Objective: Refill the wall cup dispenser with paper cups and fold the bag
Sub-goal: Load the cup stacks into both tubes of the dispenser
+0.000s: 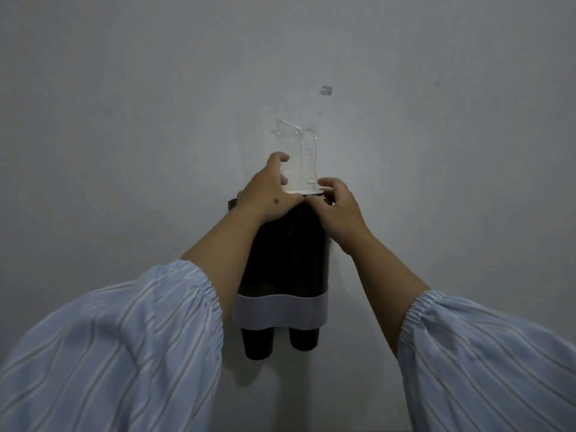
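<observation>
A dark twin-tube cup dispenser (290,254) hangs on the wall, with a white band (280,310) near its bottom. One dark paper cup (258,342) pokes out below the left tube and another (304,338) below the right. A clear plastic bag (304,145) stands upright, mostly empty, above the right tube. At the bag's base the white rim of a cup stack (304,191) shows at the tube's mouth. My left hand (268,194) grips the bag's left side. My right hand (339,210) pinches the bag's lower edge beside the rim.
The plain grey wall (124,120) fills the view, with a small mark (326,90) above the dispenser. Loose striped sleeves (109,353) cover both forearms low in the frame.
</observation>
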